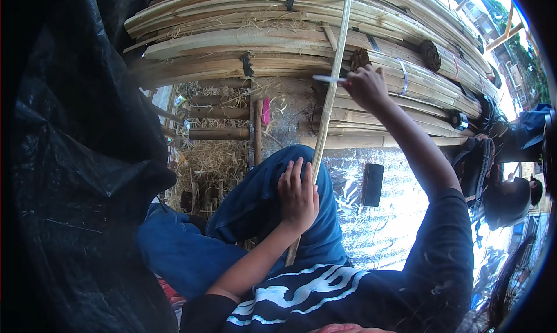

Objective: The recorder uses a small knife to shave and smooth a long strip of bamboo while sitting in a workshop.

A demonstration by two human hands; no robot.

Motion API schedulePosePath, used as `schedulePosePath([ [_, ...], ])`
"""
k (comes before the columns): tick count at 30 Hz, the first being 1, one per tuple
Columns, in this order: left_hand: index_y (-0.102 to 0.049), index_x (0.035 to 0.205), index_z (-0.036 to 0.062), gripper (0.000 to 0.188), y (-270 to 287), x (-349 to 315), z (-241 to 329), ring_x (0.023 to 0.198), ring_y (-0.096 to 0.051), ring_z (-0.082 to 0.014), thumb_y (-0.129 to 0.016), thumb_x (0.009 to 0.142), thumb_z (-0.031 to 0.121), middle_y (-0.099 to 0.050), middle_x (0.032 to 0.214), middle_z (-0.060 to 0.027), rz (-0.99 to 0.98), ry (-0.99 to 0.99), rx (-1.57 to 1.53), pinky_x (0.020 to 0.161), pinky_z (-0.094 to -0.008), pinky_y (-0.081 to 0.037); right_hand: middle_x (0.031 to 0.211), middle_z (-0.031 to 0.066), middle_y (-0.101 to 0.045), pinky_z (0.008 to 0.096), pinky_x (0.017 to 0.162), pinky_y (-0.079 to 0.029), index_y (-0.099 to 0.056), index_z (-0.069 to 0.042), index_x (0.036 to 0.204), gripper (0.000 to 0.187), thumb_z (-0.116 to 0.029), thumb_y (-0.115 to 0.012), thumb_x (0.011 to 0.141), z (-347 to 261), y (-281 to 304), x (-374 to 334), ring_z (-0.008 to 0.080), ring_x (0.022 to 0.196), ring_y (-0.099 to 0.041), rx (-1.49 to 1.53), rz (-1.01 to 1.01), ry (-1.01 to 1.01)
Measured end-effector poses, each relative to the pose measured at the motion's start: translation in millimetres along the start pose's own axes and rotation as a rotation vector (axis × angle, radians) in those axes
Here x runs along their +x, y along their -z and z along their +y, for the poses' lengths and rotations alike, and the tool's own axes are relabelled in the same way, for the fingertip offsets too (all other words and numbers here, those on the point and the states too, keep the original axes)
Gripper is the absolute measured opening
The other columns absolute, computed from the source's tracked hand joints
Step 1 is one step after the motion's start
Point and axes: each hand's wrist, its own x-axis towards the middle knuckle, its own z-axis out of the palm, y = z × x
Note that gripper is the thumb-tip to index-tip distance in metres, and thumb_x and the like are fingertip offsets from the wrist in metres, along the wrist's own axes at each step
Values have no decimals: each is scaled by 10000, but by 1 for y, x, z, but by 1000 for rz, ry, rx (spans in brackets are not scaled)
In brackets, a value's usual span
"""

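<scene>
A long, narrow, pale bamboo strip [328,109] slants from the top of the view down across my bent knee. My left hand [299,195] lies palm down on the knee with its fingers stretched out, covering part of the strip. Whether its thumb presses the strip is hidden. Farther up, my right hand [366,84] is closed round the handle of a knife [328,78]. The knife's pale blade points left and crosses the strip, apparently touching it. My fingers hide most of the handle.
Bundles of split bamboo [232,43] are stacked along the far side. Curly shavings [217,159] cover the floor at left, near a pink object [266,111]. A dark block [372,184] lies on a shiny silver sheet [389,228]. Black plastic sheeting [87,159] hangs at left.
</scene>
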Motion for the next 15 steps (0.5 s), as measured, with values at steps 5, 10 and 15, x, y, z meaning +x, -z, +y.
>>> schedulePosePath([
  [5,-404,1348,-2,557,-3,6,2,1295,-332,-405,-558,834,145,-351,1396,-218,9,-25,-9,1056,-520,-266,795,66,-638,473,834,-396,-674,-109,837,427,-479,-482,933,21,-5,17,232,877,-592,-1,95,-146],
  [10,-409,1342,-5,551,5,9,1,1299,-328,-404,-559,834,147,-351,1397,-215,32,-16,-5,1059,-518,-263,852,121,-666,518,818,-403,-699,-138,841,409,-499,-518,906,31,-11,25,264,943,-611,24,251,-204],
  [15,-432,1323,-6,547,-3,1,-2,1292,-342,-394,-579,827,173,-377,1377,-207,71,-43,-47,1057,-510,-272,754,193,-651,510,691,-472,-668,-83,776,507,-507,-441,936,73,-14,-39,402,720,-630,125,230,-489],
])
